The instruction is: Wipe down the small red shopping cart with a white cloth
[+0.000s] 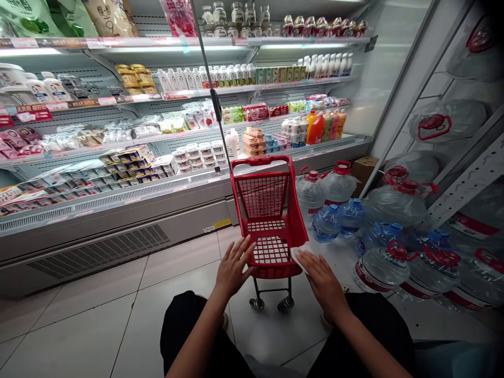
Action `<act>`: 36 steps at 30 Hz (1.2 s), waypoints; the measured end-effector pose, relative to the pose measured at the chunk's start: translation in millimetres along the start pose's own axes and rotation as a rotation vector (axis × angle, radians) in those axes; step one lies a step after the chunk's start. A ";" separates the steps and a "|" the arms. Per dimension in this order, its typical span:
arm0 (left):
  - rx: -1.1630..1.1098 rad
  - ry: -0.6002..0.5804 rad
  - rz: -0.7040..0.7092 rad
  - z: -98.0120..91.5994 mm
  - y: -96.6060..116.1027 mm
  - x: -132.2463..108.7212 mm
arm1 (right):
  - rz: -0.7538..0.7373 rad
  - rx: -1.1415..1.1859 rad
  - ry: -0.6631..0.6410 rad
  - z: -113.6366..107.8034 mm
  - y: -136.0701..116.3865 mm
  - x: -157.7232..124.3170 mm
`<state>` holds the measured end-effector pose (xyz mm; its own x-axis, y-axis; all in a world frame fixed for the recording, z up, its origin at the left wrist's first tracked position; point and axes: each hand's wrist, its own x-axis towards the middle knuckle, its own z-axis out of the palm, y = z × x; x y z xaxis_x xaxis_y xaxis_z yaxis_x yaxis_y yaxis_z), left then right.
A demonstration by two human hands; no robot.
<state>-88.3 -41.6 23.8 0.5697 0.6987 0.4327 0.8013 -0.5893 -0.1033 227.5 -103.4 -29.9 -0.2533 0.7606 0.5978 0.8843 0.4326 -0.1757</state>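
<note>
A small red plastic shopping cart (271,210) stands on the tiled floor in front of me, its basket empty. My left hand (233,266) rests with fingers spread against the basket's left front rim. My right hand (321,275) lies flat on a white cloth (300,255), pressing it against the basket's right side. My knees in black trousers show at the bottom.
An open refrigerated display (118,157) with dairy, drinks and packaged foods fills the left and back. Large water jugs (388,265) with red caps are stacked on the floor and on a white rack at the right. A cardboard box (364,168) sits behind them.
</note>
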 end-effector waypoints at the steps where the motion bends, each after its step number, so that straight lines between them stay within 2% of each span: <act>1: -0.011 -0.004 -0.002 2.4 4.2 0.8 | 0.025 -0.010 0.017 0.8 -0.9 -2.1; 4: -0.054 0.043 -0.082 14.7 35.2 4.2 | 0.030 -0.019 0.034 5.8 -19.8 -3.1; 8: -0.115 0.113 -0.177 29.2 83.7 6.6 | -0.071 0.050 0.024 17.2 -63.3 6.1; 11: -0.148 0.121 -0.147 30.4 97.3 5.6 | -0.082 0.088 0.052 20.2 -78.7 9.2; 14: -0.139 0.084 0.018 23.0 84.5 9.9 | -0.086 0.074 0.035 11.1 -66.4 2.5; 17: -0.092 0.030 0.119 14.6 55.4 27.3 | -0.056 0.043 0.011 -4.5 -41.8 -10.6; 21: -0.044 0.031 0.026 16.5 26.3 57.7 | 0.087 0.005 0.034 -18.3 -23.0 -27.1; 23: -0.043 0.039 -0.004 22.7 27.5 66.5 | 0.135 -0.011 0.045 -20.2 -22.7 -31.0; 26: -0.055 0.061 -0.056 31.7 47.6 69.5 | 0.150 -0.038 0.057 -19.5 -28.2 -25.3; 31: -0.073 0.097 -0.070 32.3 83.6 66.6 | 0.097 -0.066 0.068 -14.1 -33.5 13.3; 33: -0.076 0.089 -0.022 28.3 82.9 67.5 | 0.067 -0.070 0.077 -11.9 -31.5 24.6; 36: -0.084 0.073 0.051 18.6 57.3 73.3 | 0.057 -0.071 0.088 -11.3 -23.8 23.3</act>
<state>2.8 -16.6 32.9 0.5917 0.6377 0.4931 0.7519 -0.6572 -0.0523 205.0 -101.4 -3.0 -0.1691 0.7360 0.6556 0.9228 0.3519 -0.1571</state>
